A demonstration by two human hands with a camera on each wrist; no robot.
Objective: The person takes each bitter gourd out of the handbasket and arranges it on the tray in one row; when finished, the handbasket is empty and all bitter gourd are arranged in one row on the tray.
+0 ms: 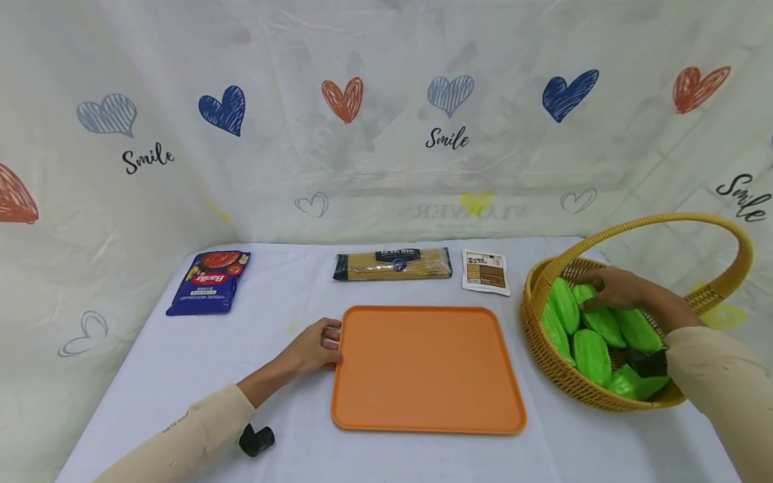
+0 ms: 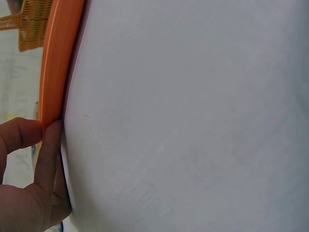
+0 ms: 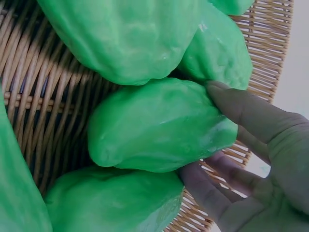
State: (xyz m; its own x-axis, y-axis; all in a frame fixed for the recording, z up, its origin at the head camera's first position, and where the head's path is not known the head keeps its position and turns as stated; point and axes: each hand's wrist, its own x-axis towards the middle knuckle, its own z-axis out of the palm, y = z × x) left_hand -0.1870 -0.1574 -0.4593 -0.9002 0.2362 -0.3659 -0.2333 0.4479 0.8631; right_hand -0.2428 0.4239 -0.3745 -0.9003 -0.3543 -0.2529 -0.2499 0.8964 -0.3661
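Note:
My left hand (image 1: 316,345) is at the left side of an orange tray (image 1: 425,369) lying flat on the table. In the left wrist view, the thumb and fingers pinch the tray's rim (image 2: 60,63). On the right, my right hand (image 1: 625,290) reaches under the handle of a wicker basket (image 1: 558,382) holding several green chayotes. The right wrist view shows its thumb on one side of a chayote (image 3: 159,125) and fingers on the other, gripping it by one end. That chayote lies among the others inside the basket.
Along the back of the white table lie a blue Barilla pouch (image 1: 209,283), a spaghetti pack (image 1: 392,264) and a small white-and-brown packet (image 1: 486,272). The basket's tall handle (image 1: 652,220) arches over the right forearm. A patterned curtain (image 1: 386,168) hangs behind the table.

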